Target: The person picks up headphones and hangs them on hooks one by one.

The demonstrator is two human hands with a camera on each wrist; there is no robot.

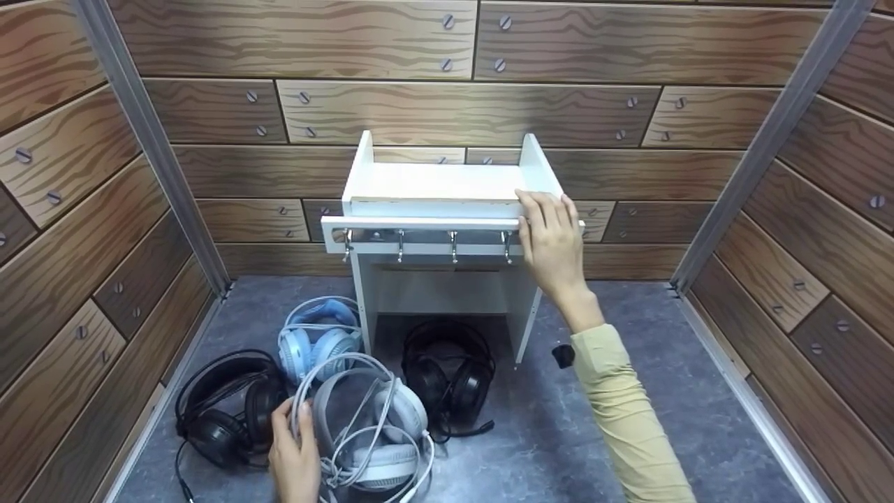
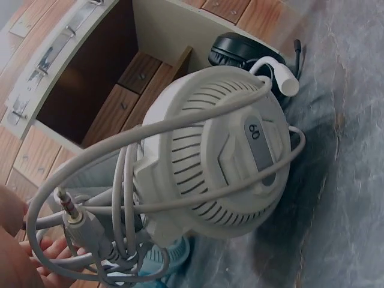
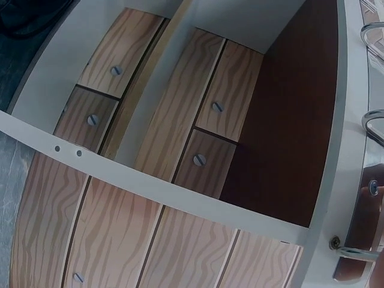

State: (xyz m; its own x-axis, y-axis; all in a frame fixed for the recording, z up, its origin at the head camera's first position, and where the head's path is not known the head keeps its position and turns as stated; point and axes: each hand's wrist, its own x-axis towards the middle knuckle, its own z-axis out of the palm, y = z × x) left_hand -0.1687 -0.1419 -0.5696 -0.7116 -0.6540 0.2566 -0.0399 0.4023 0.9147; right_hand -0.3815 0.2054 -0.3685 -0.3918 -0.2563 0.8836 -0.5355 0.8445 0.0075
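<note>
My left hand (image 1: 295,454) is gripping the white headset (image 2: 219,150), right hand (image 1: 555,248) resting on the rack (image 1: 440,183); hooks (image 1: 454,246) are holding nothing yet.

Black headphones (image 1: 218,434) are laid at the left on the grey mottled floor (image 1: 663,391), with light-blue headphones (image 1: 296,351) placed near them, farther back. Farther right, a black headset (image 1: 473,385) with a boom microphone (image 1: 480,429) is seen, then a small black object (image 1: 563,355), too indistinct to be named. The floor is enclosed by wood-patterned walls (image 1: 391,42), edged by grey metal posts (image 1: 150,133).
</note>
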